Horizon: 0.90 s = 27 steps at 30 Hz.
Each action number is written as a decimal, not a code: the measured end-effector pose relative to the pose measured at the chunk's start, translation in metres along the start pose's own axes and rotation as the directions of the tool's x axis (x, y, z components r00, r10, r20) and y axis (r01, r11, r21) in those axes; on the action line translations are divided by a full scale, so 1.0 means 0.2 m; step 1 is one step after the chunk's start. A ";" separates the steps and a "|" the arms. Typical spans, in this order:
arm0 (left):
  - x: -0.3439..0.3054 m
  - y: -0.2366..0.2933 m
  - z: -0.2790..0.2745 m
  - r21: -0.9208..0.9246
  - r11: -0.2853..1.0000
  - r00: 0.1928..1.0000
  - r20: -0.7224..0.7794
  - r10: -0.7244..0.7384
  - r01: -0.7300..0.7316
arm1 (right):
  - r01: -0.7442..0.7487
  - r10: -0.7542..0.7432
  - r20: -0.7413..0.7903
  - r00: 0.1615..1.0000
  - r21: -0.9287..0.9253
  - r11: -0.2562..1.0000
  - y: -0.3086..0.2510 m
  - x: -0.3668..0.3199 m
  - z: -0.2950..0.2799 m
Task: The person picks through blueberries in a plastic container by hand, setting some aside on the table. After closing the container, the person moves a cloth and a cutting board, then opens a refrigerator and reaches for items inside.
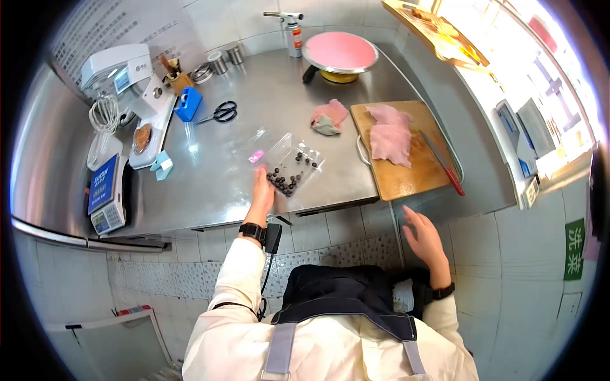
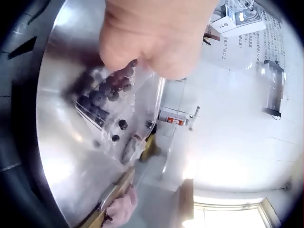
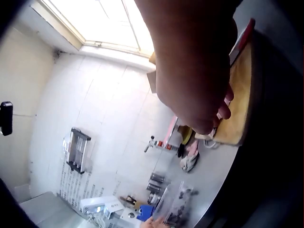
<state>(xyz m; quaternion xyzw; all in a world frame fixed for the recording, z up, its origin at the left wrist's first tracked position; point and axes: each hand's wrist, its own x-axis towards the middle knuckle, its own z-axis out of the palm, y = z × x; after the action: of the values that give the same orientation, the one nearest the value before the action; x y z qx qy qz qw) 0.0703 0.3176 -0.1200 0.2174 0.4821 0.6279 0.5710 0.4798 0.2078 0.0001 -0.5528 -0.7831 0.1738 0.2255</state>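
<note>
My left hand (image 1: pixel 260 193) holds the near left side of a clear plastic box (image 1: pixel 306 149), its lid open. Dark round berries that look like blueberries (image 1: pixel 289 184) lie inside, most of them gathered at the near corner. In the left wrist view the palm (image 2: pixel 152 42) covers part of the box, and the fingers are mostly hidden. Over at the right, my right hand (image 1: pixel 424 238) hovers in front of the counter edge with fingers spread loosely, nothing in them. Nearest to it is a wooden cutting board (image 1: pixel 400 184).
A pink cloth-like sheet (image 1: pixel 391 136) and a red-handled knife (image 1: pixel 445 165) lie on the board. Behind are a crumpled cloth (image 1: pixel 329 119), a turntable (image 1: pixel 341 52) and a blowtorch (image 1: pixel 292 38). Scissors (image 1: pixel 222 112), a tape dispenser (image 1: pixel 188 105), a mixer (image 1: pixel 127 76) and a scale (image 1: pixel 109 197) stand left.
</note>
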 end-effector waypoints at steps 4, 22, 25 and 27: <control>-0.02 0.08 -0.06 0.029 1.000 1.000 0.013 -0.009 0.009 | 0.112 -0.122 0.044 0.992 0.177 0.978 -0.03 0.41 0.22; -0.59 -0.38 -0.78 -0.385 0.920 0.489 -0.818 -0.304 -0.072 | 0.277 -0.278 -0.012 0.961 -0.065 0.959 0.32 1.79 1.07; -0.40 -0.43 -0.58 -0.544 0.830 0.630 -0.689 -0.359 -0.122 | 0.253 -0.258 -0.025 0.966 -0.116 0.960 0.33 1.78 1.06; -0.26 -0.41 -0.46 -0.574 0.812 0.599 -0.688 -0.409 -0.105 | 0.069 -0.053 0.223 0.973 -0.063 0.996 0.24 1.80 0.96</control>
<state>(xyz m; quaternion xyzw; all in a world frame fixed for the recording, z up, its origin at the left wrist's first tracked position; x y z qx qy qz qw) 0.0494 0.2263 -0.2158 -0.3025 0.4930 0.7159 0.3912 0.3091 0.5588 -0.1270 -0.5134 -0.8256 0.1996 0.1228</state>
